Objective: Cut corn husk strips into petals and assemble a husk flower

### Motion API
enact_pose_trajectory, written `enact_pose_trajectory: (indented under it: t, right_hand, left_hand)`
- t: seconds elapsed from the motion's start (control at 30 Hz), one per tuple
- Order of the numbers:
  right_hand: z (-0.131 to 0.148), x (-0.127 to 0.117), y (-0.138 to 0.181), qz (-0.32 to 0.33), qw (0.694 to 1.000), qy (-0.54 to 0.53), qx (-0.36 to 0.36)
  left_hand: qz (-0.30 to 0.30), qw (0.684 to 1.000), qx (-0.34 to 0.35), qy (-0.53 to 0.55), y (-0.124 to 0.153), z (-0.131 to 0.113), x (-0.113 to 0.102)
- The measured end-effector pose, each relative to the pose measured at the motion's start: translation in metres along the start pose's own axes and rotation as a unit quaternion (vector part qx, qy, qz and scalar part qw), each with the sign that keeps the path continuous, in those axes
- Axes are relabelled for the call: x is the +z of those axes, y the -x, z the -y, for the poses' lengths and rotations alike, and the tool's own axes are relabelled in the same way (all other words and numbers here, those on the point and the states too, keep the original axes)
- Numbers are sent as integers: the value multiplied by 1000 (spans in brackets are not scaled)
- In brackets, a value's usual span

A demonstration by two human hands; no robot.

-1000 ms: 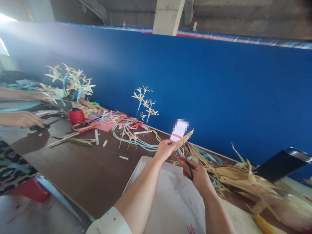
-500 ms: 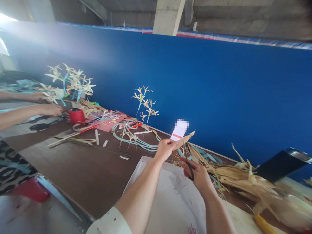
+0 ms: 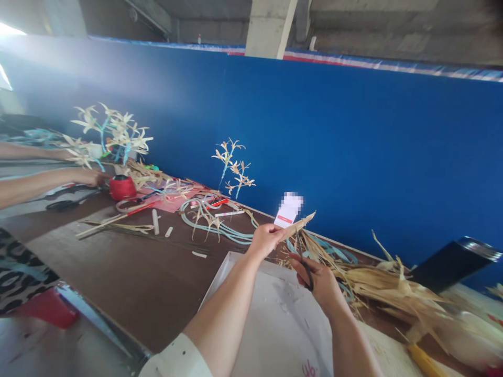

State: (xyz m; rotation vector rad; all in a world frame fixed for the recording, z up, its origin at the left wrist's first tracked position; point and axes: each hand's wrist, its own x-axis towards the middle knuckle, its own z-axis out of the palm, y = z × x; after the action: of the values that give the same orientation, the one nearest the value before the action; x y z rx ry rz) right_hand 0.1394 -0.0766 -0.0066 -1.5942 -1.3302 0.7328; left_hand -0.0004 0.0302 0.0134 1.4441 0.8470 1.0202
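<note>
My left hand (image 3: 265, 240) pinches a dried straw-coloured husk strip (image 3: 299, 224), held up above a white tray (image 3: 231, 272). My right hand (image 3: 320, 280) is closed on black scissors (image 3: 303, 257), whose blades point up at the strip just right of my left fingers. Both hands hover over the tray's far edge. A heap of dried husks (image 3: 387, 293) lies to the right of my right hand.
A brown table (image 3: 129, 272) runs along a blue wall (image 3: 353, 136). Straw flower sprigs (image 3: 232, 166), teal cords (image 3: 214, 222), a red spool (image 3: 122, 187) and other scissors (image 3: 63, 205) lie to the left, where another person's arms (image 3: 43, 183) reach. A black cylinder (image 3: 456, 259) lies at right.
My hands have stayed almost still with the strip and scissors. The other person's nearer hand moved from the scissors on the table toward the red spool.
</note>
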Motion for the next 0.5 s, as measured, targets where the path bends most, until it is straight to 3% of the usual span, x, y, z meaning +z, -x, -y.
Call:
enact_pose_trajectory:
  t: [0.27, 0.5]
  right_hand:
    - [-5, -3, -1, -4, 999, -21, 24]
    - [-2, -2, 0, -14, 998, -47, 37]
  left_hand:
    - [43, 999, -10, -5, 6, -7, -2]
    - [88, 996, -17, 4, 3, 0, -2]
